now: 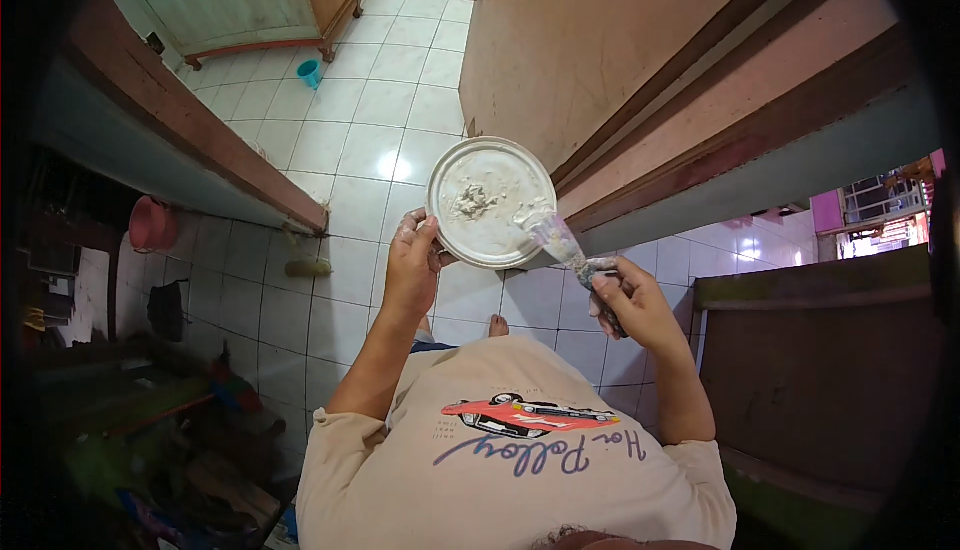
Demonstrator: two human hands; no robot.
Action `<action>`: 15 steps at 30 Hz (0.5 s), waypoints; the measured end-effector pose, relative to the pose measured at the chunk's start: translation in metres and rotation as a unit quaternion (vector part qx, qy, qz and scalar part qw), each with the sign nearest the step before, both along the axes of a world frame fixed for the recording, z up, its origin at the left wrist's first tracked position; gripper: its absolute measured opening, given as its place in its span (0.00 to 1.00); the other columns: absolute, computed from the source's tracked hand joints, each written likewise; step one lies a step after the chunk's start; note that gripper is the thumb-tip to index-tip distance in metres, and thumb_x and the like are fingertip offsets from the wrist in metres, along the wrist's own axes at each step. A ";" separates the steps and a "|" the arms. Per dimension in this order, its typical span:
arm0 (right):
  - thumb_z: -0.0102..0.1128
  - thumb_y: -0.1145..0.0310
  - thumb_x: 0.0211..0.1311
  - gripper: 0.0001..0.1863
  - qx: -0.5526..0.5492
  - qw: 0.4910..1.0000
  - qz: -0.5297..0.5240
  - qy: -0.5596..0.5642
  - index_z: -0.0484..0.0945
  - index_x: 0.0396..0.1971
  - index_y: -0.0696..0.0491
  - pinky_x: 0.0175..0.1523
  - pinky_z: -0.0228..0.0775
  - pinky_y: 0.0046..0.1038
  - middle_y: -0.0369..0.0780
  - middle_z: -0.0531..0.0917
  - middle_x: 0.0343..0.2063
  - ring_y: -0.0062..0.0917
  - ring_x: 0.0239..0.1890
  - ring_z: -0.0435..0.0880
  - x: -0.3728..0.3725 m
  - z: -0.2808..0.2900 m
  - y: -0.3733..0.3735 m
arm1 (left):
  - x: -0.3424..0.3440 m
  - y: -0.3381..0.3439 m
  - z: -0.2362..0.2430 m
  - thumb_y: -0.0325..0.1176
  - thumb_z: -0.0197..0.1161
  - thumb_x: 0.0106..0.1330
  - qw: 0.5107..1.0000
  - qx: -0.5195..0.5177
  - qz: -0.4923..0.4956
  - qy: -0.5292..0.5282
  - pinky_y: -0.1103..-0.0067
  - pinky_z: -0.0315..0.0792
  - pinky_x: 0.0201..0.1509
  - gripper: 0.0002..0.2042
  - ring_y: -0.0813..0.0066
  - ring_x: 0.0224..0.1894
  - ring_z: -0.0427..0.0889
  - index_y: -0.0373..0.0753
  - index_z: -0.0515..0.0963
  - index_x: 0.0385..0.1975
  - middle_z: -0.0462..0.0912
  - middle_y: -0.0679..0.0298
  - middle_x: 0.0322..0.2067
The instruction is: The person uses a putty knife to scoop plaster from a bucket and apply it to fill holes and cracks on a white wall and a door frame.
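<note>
A round white lid (478,242) with a raised rim is held out in front of me, and my left hand (416,240) grips it by its near left edge. Whitish putty (474,202) lies in a crumbly heap left of the lid's middle, with thin smears around it. In my right hand (622,299) is a putty knife (562,242), its fingers closed round the dark handle. The blade reaches over the lid's right side, and a lump of putty sits at its tip. White residue marks the fingers of both hands.
Beyond the lid a doorway opens onto white floor tiles (372,153), with an open wooden door (560,40) on the right. A teal cup (309,73) stands near a cabinet (230,0). A pink bucket (152,224) is at left; a brown panel (800,380) stands at right.
</note>
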State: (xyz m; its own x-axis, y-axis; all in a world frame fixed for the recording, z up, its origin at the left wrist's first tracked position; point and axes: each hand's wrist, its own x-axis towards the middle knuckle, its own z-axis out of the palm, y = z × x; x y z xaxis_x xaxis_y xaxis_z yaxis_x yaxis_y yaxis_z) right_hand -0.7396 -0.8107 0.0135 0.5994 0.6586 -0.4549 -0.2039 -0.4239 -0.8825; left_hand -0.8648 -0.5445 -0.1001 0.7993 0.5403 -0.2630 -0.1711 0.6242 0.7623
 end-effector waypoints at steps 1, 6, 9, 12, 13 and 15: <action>0.51 0.61 0.75 0.15 0.001 1.000 0.000 0.000 0.74 0.49 0.56 0.19 0.63 0.16 0.33 0.79 0.23 0.11 0.16 0.73 0.004 -0.003 0.002 | 0.001 -0.001 0.000 0.34 0.51 0.75 1.000 -0.004 -0.003 -0.008 0.69 0.82 0.49 0.13 0.71 0.46 0.84 0.35 0.65 0.54 0.80 0.57 0.48; 0.53 0.62 0.73 0.17 -0.018 0.999 0.021 -0.045 0.77 0.52 0.57 0.20 0.64 0.16 0.35 0.82 0.23 0.11 0.16 0.72 0.035 -0.020 0.004 | 0.002 0.000 0.004 0.34 0.51 0.75 1.000 -0.009 0.000 -0.005 0.70 0.83 0.47 0.14 0.71 0.45 0.84 0.35 0.65 0.55 0.81 0.57 0.47; 0.54 0.62 0.73 0.18 -0.023 0.998 0.042 -0.036 0.78 0.54 0.58 0.21 0.64 0.16 0.35 0.83 0.24 0.11 0.16 0.72 0.051 -0.020 0.002 | 0.002 0.005 0.005 0.34 0.51 0.75 1.000 0.010 0.009 0.002 0.71 0.84 0.45 0.15 0.72 0.44 0.84 0.35 0.65 0.56 0.81 0.58 0.46; 0.55 0.62 0.73 0.18 -0.033 0.998 0.050 -0.027 0.79 0.52 0.59 0.21 0.64 0.16 0.35 0.82 0.23 0.11 0.17 0.71 0.058 -0.023 0.005 | 0.001 0.006 0.004 0.34 0.51 0.75 1.000 0.013 0.002 0.013 0.71 0.84 0.43 0.16 0.72 0.44 0.84 0.34 0.64 0.57 0.81 0.58 0.46; 0.55 0.62 0.73 0.18 -0.032 0.998 0.051 -0.025 0.79 0.52 0.59 0.21 0.64 0.16 0.35 0.82 0.23 0.11 0.17 0.71 0.060 -0.026 0.010 | 0.000 0.008 0.007 0.34 0.51 0.75 1.000 0.013 -0.015 0.014 0.71 0.84 0.43 0.16 0.73 0.44 0.84 0.33 0.65 0.57 0.81 0.58 0.46; 0.57 0.60 0.71 0.18 -0.025 0.996 0.072 -0.050 0.81 0.50 0.59 0.21 0.64 0.15 0.34 0.83 0.23 0.10 0.17 0.71 0.064 -0.031 0.018 | -0.001 0.012 0.010 0.34 0.51 0.75 0.999 0.015 -0.031 0.017 0.71 0.84 0.42 0.16 0.73 0.44 0.84 0.32 0.65 0.57 0.81 0.58 0.46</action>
State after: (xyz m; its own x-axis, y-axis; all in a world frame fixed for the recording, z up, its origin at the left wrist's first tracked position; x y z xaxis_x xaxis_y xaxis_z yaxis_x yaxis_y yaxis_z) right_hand -0.6758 -0.7922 -0.0172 0.5444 0.7189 -0.4322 -0.0506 -0.4862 -0.8724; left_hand -0.8662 -0.5321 -0.0905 0.8220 0.4982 -0.2760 -0.1062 0.6102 0.7851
